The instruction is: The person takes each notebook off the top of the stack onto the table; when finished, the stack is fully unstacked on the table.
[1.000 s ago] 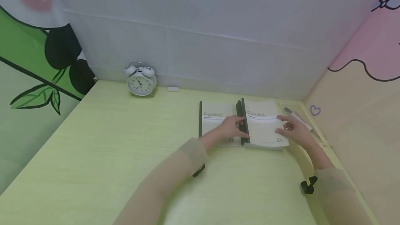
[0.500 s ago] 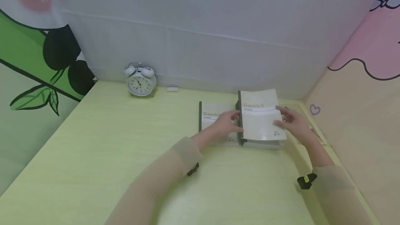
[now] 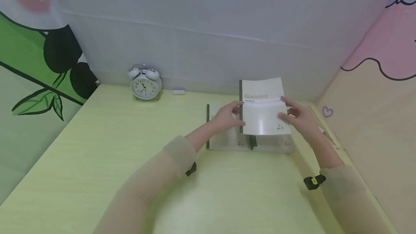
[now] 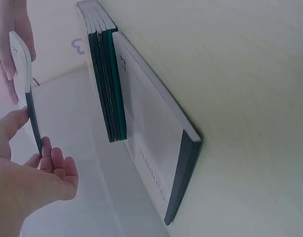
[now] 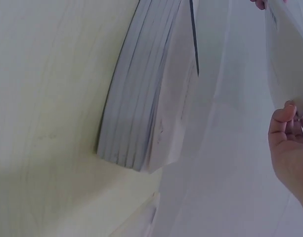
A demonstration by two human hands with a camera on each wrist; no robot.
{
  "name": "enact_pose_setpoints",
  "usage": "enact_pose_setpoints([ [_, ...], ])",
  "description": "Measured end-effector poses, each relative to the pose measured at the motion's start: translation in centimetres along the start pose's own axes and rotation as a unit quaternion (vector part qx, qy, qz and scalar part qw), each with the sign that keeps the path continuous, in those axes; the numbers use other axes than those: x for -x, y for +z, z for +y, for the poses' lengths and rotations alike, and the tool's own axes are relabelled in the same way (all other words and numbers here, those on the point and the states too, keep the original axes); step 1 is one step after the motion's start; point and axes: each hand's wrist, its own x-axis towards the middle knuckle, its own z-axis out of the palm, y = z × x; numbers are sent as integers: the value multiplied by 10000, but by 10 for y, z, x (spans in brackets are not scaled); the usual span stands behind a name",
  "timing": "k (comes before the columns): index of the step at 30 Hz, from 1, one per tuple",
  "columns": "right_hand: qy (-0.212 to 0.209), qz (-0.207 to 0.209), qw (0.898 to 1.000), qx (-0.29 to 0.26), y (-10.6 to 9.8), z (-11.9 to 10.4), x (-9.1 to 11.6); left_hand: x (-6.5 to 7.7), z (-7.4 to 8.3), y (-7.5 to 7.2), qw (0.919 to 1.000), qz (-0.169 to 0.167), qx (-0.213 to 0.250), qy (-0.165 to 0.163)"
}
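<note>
A white notebook (image 3: 263, 107) with a dark spine and "Gambit" on its cover is held up between both hands, raised above the table. My left hand (image 3: 225, 116) pinches its spine edge; my right hand (image 3: 300, 120) grips the opposite edge, thumb on the cover. Below it stands a stack of similar notebooks (image 5: 134, 94), several thick, partly hidden by the held one in the head view. Left of the stack lies a single notebook (image 4: 151, 118), flat on the table with its cover up.
A white alarm clock (image 3: 146, 86) stands at the back left, a small white block (image 3: 178, 92) beside it. Behind the right hand, a shallow tray (image 3: 334, 143) lies along the right wall. A grey-white wall (image 3: 195, 46) closes off the table's back.
Both hands have lifted the top notebook off the stack, moving it up and to the left. The stack beneath and the single notebook have stayed in place.
</note>
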Motion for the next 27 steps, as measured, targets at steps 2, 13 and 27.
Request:
enact_pose_setpoints([
  [2, -6, -43, 10000, -88, 1, -9, -2, 1, 1, -9, 9999, 9, 107, 8],
  [13, 77, -369, 9971, -664, 8, -46, -14, 12, 5, -57, 9987, 229, 183, 410],
  [27, -259, -378, 9918, -1192, 47, -84, -32, 39, -8, -112, 9968, 528, -25, 601],
])
